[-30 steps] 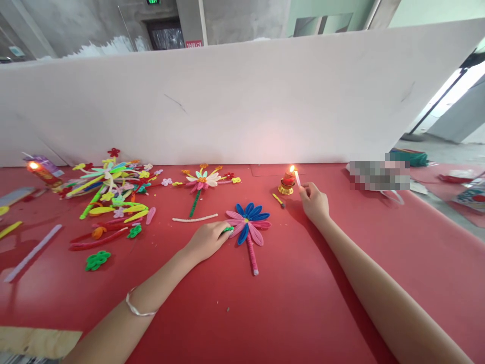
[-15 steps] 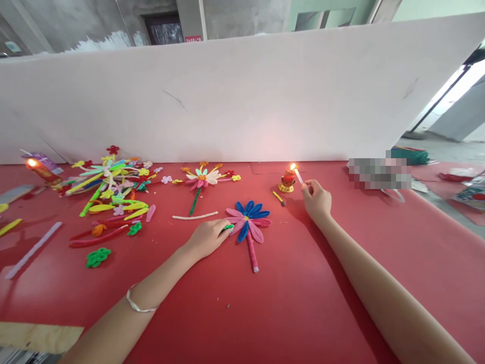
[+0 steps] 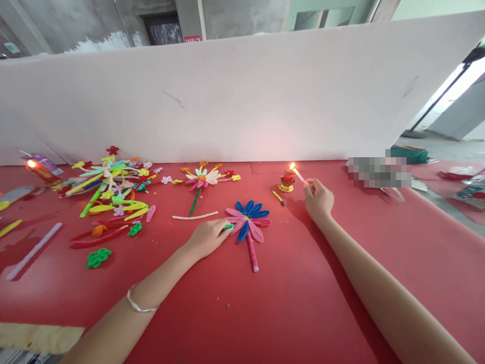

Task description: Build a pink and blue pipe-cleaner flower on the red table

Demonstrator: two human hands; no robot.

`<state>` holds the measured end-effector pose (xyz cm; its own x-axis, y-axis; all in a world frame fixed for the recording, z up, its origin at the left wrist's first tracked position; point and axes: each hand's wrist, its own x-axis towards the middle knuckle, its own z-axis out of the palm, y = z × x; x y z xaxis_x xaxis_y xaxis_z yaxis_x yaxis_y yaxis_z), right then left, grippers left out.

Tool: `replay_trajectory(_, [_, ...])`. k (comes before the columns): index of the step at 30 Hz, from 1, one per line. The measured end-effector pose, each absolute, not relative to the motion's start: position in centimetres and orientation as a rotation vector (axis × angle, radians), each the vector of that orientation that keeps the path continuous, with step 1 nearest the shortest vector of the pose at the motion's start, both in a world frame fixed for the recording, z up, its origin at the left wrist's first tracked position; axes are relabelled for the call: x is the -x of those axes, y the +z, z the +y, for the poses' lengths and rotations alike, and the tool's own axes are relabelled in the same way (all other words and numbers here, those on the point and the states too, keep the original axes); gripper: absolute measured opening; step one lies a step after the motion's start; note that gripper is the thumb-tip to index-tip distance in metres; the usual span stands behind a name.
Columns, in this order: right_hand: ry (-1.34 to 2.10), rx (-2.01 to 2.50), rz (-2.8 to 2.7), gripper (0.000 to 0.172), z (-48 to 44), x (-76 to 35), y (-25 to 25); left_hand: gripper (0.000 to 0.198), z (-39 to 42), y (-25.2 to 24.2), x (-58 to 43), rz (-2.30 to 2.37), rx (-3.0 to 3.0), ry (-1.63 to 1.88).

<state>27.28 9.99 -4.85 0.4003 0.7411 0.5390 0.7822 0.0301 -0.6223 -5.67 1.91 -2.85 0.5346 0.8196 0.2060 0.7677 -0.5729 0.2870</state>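
Note:
My right hand (image 3: 319, 199) pinches a thin white stick (image 3: 299, 175) and holds its tip in the flame of a small red candle (image 3: 287, 180) on a gold base. My left hand (image 3: 207, 237) rests curled on the red table (image 3: 288, 303), its fingertips on a small green pipe-cleaner piece (image 3: 228, 228). That piece touches the left petals of a pink and blue pipe-cleaner flower (image 3: 248, 222), which lies flat with its pink stem pointing toward me.
A heap of coloured pipe-cleaner flowers (image 3: 109, 189) lies at the left, with a second lit candle (image 3: 38, 170) beyond it. A white pipe cleaner (image 3: 194, 217), a cream flower (image 3: 202, 180) and a green flower (image 3: 97, 258) lie nearby. A white board (image 3: 242, 96) stands behind.
My right hand has shifted slightly right and tilted the white stick, its tip staying in the flame. My left hand has stayed on the green piece.

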Motion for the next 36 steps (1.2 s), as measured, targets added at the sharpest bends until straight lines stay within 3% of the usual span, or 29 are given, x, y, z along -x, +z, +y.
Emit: replay_trajectory(36, [-0.136, 1.676, -1.365, 0.031, 10.2, -27.43, -5.21, 0.022, 1.9, -2.86, 5.66, 1.357, -2.602, 0.477])
